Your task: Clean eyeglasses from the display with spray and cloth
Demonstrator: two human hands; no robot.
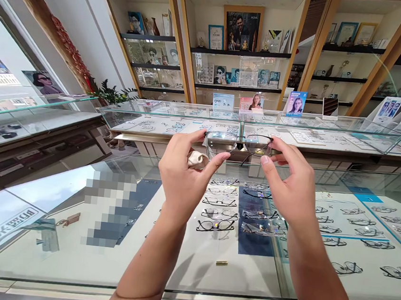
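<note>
A pair of thin dark-rimmed eyeglasses (222, 142) is held up in the air above the glass counter, its clear lenses side by side. My left hand (185, 174) pinches the left end of the frame. A crumpled off-white cloth (198, 160) is tucked in that same hand, against the palm. At the other end, my right hand (292, 181) grips the frame's right corner between thumb and fingers. The temples are mostly hidden behind the lenses and fingers. Below my hands, several eyeglass frames (216, 225) lie in rows inside the counter.
The glass display counter (229, 286) spans the front, with a small gold piece (222, 263) and a tagged keyring (71, 219) to the left. Another glass showcase (197, 112) runs behind, carrying upright leaflets (296, 104). Wooden shelves (241, 54) line the wall.
</note>
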